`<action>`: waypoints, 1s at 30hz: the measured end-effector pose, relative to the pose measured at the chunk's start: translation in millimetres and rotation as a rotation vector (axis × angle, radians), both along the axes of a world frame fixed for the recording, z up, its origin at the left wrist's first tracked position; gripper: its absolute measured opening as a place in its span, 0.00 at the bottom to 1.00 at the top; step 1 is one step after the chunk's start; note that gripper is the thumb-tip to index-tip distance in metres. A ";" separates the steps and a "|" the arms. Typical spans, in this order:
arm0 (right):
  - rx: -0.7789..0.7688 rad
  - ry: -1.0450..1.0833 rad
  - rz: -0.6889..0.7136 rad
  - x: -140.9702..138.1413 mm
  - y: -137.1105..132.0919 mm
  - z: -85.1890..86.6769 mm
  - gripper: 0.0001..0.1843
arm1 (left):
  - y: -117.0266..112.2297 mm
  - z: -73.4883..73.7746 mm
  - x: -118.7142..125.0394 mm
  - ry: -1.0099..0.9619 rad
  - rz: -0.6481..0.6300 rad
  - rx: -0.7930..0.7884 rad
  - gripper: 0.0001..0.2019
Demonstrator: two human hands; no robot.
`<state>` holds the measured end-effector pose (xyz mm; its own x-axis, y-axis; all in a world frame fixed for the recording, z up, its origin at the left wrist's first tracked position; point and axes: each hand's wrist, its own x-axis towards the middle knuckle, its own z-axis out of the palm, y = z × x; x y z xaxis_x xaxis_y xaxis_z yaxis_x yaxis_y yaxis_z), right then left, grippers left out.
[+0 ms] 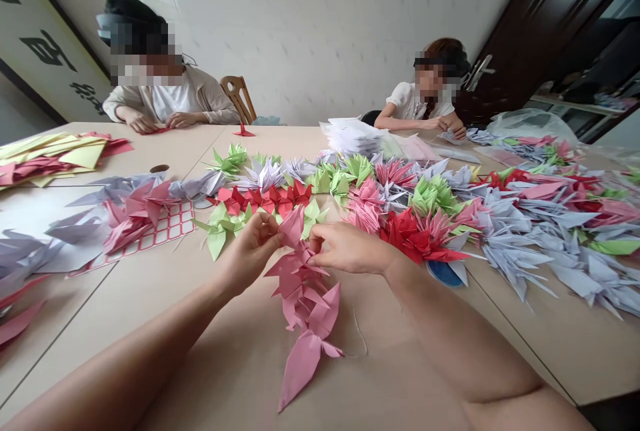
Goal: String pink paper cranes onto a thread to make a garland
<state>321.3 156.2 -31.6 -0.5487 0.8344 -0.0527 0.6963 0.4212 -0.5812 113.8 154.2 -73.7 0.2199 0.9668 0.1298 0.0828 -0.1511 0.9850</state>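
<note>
A string of pink paper cranes [305,301] hangs down over the beige table [240,364] in front of me. My left hand [253,248] pinches the top crane of the string with fingers closed. My right hand [345,248] grips the same string from the right, fingers curled on the paper. A thin white thread [361,334] trails on the table beside the lowest cranes.
Heaps of folded cranes in red [265,199], green [433,194], lavender [550,244] and pink lie across the table. A red-grid sticker sheet [170,224] lies at left. Coloured paper sheets [60,154] lie far left. Two other people sit folding at the far side.
</note>
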 end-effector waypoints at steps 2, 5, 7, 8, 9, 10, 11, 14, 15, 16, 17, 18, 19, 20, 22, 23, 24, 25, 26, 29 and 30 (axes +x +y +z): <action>0.020 0.024 -0.011 -2.3 -1.8 0.7 0.04 | -0.9 2.0 0.6 -0.015 -0.006 -0.039 0.07; 0.045 0.051 -0.043 -2.7 -2.3 0.9 0.05 | -2.2 5.1 1.7 -0.077 -0.007 -0.074 0.07; 0.068 0.071 -0.069 -1.6 -1.4 0.0 0.05 | -2.3 6.2 2.0 -0.110 0.022 -0.072 0.08; 0.082 0.084 -0.082 -0.9 -0.7 -0.7 0.06 | -1.9 6.3 1.9 -0.124 0.042 -0.067 0.08; 0.099 0.099 -0.097 -0.3 0.0 -1.3 0.06 | -1.3 6.3 1.6 -0.137 0.061 -0.064 0.09; 0.116 0.112 -0.110 0.1 0.5 -1.8 0.06 | -0.4 6.2 1.2 -0.150 0.073 -0.067 0.09; 0.132 0.121 -0.124 0.3 0.8 -1.9 0.07 | 0.6 6.0 0.6 -0.164 0.079 -0.077 0.09; 0.168 0.154 -0.174 -0.9 0.4 -0.4 0.08 | 4.0 5.0 -1.0 -0.212 0.081 -0.148 0.11; 0.169 0.170 -0.187 -1.6 0.0 0.6 0.08 | 4.9 4.5 -1.5 -0.224 0.079 -0.174 0.11; 0.165 0.192 -0.197 -2.4 -0.5 1.6 0.08 | 5.7 4.0 -1.8 -0.233 0.078 -0.193 0.12; 0.157 0.219 -0.204 -3.0 -1.0 2.5 0.07 | 6.2 3.5 -2.1 -0.237 0.074 -0.208 0.12; 0.146 0.245 -0.208 -3.5 -1.3 3.2 0.07 | 6.5 3.0 -2.4 -0.237 0.070 -0.215 0.12; 0.137 0.268 -0.213 -3.9 -1.5 3.6 0.07 | 6.6 2.6 -2.7 -0.235 0.065 -0.218 0.11; 0.132 0.286 -0.219 -4.1 -1.5 3.6 0.07 | 6.6 2.3 -3.0 -0.232 0.060 -0.218 0.11; 0.132 0.309 -0.231 -4.2 -1.1 2.9 0.07 | 6.4 2.0 -3.7 -0.227 0.052 -0.214 0.11; 0.136 0.321 -0.232 -4.1 -0.9 2.3 0.07 | 6.2 2.0 -4.0 -0.225 0.048 -0.208 0.11; 0.140 0.337 -0.225 -4.1 -0.6 1.6 0.06 | 6.0 2.1 -4.2 -0.219 0.045 -0.201 0.10; 0.142 0.356 -0.211 -3.9 -0.4 0.9 0.06 | 5.8 2.2 -4.3 -0.211 0.041 -0.192 0.10; 0.141 0.376 -0.195 -3.8 -0.3 0.2 0.06 | 5.6 2.3 -4.3 -0.199 0.037 -0.180 0.09; 0.119 0.427 -0.158 -3.1 -0.3 -1.2 0.07 | 5.4 2.3 -3.0 -0.147 0.038 -0.119 0.06; 0.111 0.440 -0.152 -2.8 -0.2 -1.5 0.07 | 5.3 2.1 -2.5 -0.125 0.044 -0.087 0.05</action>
<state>318.5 155.9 -33.2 -0.3704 0.8941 0.2517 0.4525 0.4103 -0.7918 111.3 159.6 -71.6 0.1641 0.9840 0.0688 -0.0365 -0.0636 0.9973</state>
